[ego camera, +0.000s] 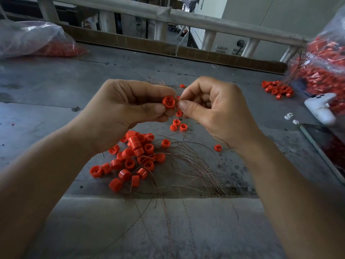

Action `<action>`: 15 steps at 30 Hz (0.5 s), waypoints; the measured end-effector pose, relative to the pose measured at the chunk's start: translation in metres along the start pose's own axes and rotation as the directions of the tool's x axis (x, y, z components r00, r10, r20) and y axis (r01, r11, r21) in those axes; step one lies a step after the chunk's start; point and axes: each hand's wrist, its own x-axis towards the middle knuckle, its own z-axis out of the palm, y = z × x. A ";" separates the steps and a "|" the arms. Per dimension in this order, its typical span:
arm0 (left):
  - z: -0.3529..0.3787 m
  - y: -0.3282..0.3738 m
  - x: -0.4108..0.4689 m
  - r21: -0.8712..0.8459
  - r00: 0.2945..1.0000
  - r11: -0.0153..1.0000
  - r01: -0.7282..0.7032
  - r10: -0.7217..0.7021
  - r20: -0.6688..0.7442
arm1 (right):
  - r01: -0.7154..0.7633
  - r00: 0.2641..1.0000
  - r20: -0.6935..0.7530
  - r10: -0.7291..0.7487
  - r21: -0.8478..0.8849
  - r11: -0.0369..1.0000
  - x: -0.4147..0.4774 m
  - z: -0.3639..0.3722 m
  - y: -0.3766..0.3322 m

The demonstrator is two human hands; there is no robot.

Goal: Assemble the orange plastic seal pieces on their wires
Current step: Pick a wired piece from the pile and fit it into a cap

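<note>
Orange seal piece [168, 101] in left hand [128, 109] pinch, wire [166, 82] in right hand [214, 107] pinch, above seal pile [134, 156].

Near edge: I see bare table [93, 230], with only thin wire ends crossing it.
Middle: seal pieces [134, 157] piled on spread wires [188, 165]. Above them, left hand [119, 113] grips one seal piece [168, 102] and right hand [214, 111] pinches one of the wires beside it.
Left: open up to a plastic bag [33, 40].
Right: small heap [278, 89], white device [321, 109] and full bag [324, 58] crowd this side.
Far: cardboard strip [168, 47] closes it off.
</note>
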 end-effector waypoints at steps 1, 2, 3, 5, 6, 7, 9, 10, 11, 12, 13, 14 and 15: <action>0.000 0.000 0.000 -0.003 1.000 1.000 0.004 -0.004 -0.002 | 0.004 1.000 -0.004 -0.004 -0.004 1.000 0.000 0.000 0.000; 0.000 0.000 0.000 -0.010 1.000 1.000 0.008 -0.008 -0.005 | 0.007 1.000 -0.009 -0.007 -0.009 1.000 0.000 0.000 0.000; 0.000 0.000 0.000 -0.017 1.000 1.000 0.010 -0.010 -0.009 | 0.009 1.000 -0.014 -0.009 -0.016 1.000 0.000 0.000 0.000; 0.000 0.000 0.000 -0.025 1.000 1.000 0.012 -0.013 -0.012 | 0.011 1.000 -0.021 -0.012 -0.030 0.999 0.000 0.000 0.000; 0.000 0.000 0.000 -0.026 1.000 1.000 0.012 -0.012 -0.011 | 0.012 1.000 -0.022 -0.012 -0.034 0.999 0.000 0.000 0.000; 0.000 0.001 0.000 -0.028 1.000 1.000 0.011 -0.011 -0.010 | 0.013 1.000 -0.022 -0.014 -0.037 0.999 0.000 0.000 0.000; -0.001 0.001 0.000 -0.029 1.000 1.000 0.010 -0.011 -0.011 | 0.013 1.000 -0.021 -0.014 -0.034 0.999 0.000 0.000 0.001; -0.001 0.001 0.000 -0.030 1.000 1.000 0.009 -0.009 -0.011 | 0.011 1.000 -0.022 -0.012 -0.032 0.999 0.000 0.000 0.000; -0.001 0.001 0.000 -0.029 1.000 1.000 0.006 -0.006 -0.010 | 0.010 1.000 -0.023 -0.011 -0.030 1.000 0.000 0.000 0.000; -0.002 0.000 0.000 -0.027 1.000 1.000 0.002 -0.002 -0.007 | 0.009 1.000 -0.023 -0.010 -0.029 1.000 0.000 0.000 0.000; -0.002 0.000 0.000 -0.022 1.000 1.000 -0.002 0.002 -0.002 | 0.009 1.000 -0.022 -0.009 -0.030 1.000 0.000 0.000 0.000; -0.002 0.000 0.000 -0.016 1.000 1.000 -0.005 0.005 0.002 | 0.009 1.000 -0.021 -0.009 -0.032 0.999 0.000 0.000 0.000; -0.003 0.000 0.000 -0.009 1.000 1.000 -0.007 0.007 0.004 | 0.009 1.000 -0.021 -0.010 -0.033 0.999 0.001 0.001 0.000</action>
